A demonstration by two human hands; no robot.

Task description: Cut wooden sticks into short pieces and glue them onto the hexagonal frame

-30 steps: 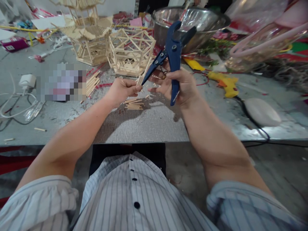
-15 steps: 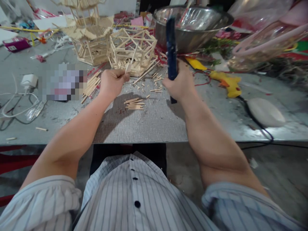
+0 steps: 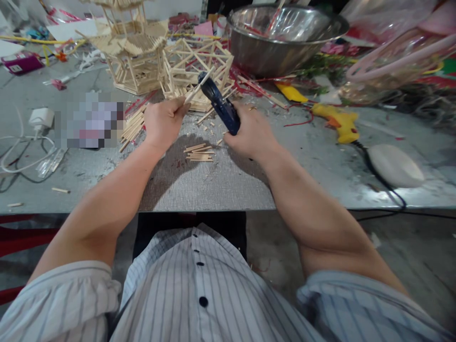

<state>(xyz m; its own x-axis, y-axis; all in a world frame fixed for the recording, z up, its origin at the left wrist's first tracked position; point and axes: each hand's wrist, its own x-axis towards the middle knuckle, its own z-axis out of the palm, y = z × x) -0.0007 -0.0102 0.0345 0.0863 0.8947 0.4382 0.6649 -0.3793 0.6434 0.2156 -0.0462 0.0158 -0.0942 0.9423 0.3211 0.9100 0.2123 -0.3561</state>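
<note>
Pinched in my left hand is a pale thin wooden stick, slanting up to the right. My right hand is closed round a dark blue long-handled tool; its exact kind is unclear. The tool's upper end is at the stick, but whether they touch I cannot tell. Behind both hands stands an open stick frame, partly covered by the tool. Short cut sticks lie in a small group on the table below my hands. Longer sticks are piled beside my left hand.
A stick pagoda model stands at the back left, a metal bowl at the back right. A yellow glue gun with a black cord lies right, near a whitish oval object. A white charger and cables lie left.
My right hand has moved left, and the upright tool now leans left to the stick. My left hand has shifted slightly left, still holding the stick, which now slants more.
</note>
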